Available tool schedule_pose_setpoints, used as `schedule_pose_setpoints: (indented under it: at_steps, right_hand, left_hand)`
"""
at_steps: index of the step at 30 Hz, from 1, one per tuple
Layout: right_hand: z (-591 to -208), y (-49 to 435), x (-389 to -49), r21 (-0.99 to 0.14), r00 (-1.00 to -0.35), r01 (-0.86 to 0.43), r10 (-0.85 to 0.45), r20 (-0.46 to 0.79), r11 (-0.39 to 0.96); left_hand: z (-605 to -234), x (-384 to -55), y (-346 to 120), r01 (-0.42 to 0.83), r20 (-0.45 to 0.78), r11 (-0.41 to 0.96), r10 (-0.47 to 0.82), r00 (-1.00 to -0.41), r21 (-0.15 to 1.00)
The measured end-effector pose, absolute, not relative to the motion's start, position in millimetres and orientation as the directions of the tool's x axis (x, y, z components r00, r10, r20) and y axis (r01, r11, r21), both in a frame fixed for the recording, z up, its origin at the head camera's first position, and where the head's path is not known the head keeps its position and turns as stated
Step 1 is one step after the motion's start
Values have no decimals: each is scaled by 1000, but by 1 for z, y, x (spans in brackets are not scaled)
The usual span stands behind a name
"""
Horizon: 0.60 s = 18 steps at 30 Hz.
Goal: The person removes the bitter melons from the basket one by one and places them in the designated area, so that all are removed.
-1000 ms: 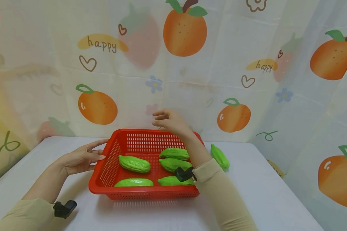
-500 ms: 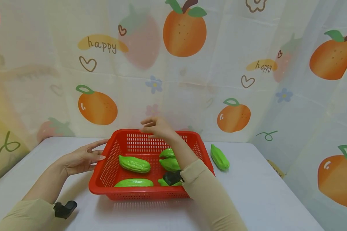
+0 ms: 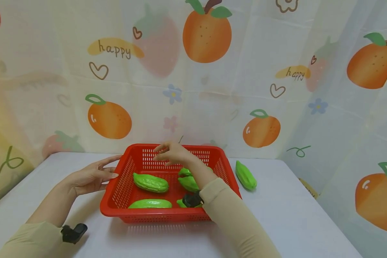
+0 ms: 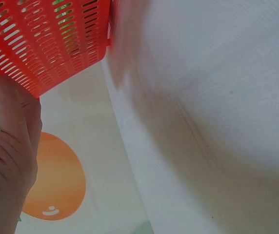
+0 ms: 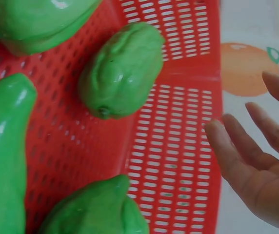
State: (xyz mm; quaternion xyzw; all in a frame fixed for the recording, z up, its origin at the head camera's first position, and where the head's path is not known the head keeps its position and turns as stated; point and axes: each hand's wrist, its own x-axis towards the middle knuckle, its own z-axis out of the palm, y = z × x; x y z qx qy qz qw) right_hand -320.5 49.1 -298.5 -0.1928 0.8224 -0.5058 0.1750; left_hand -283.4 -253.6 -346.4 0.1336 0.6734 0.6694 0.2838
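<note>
My left hand (image 3: pixel 90 176) grips the left rim of a red perforated basket (image 3: pixel 161 215), its thumb at the rim; in the left wrist view the fingers (image 4: pixel 12 112) reach up to the rim. Over the basket's back part hovers my right hand (image 3: pixel 174 153), fingers spread and slightly bent, holding nothing. Below it lie several glossy green gourds resembling bitter melons: a wrinkled gourd (image 3: pixel 151 183) at the left, a front gourd (image 3: pixel 150 204), and others at the right partly hidden by my right forearm. The right wrist view shows a wrinkled gourd (image 5: pixel 122 70) beyond the palm.
Another green gourd (image 3: pixel 246 175) lies on the white tablecloth (image 3: pixel 283 211), right of the basket. Behind the table hangs a curtain (image 3: pixel 219 89) printed with fruit, close to the basket's back rim.
My right hand has moved left and then down, from above the back rim to in front of the basket's back wall. The left hand and the gourds have stayed in place.
</note>
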Motion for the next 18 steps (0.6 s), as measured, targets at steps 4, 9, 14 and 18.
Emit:
schedule_pose_setpoints:
  at_steps: [4, 9, 14, 18]
  right_hand:
    - [-305, 50, -321, -869, -843, -132, -515, -155, 477]
    - [-312, 50, -323, -833, -814, -151, -545, -200, 532]
    - [-318, 49, -324, -833, -780, -144, -579, -237, 535]
    - [-321, 50, -324, -814, -759, -154, -594, -265, 560]
  left_hand:
    - [-345, -283, -253, -199, -200, 64, 567, -799, 978]
    - [-343, -283, -251, -204, -207, 69, 555, -805, 977]
    - [-343, -283, -252, -207, -212, 71, 547, -810, 976]
    - [-345, -283, -252, -206, -211, 71, 544, -812, 976]
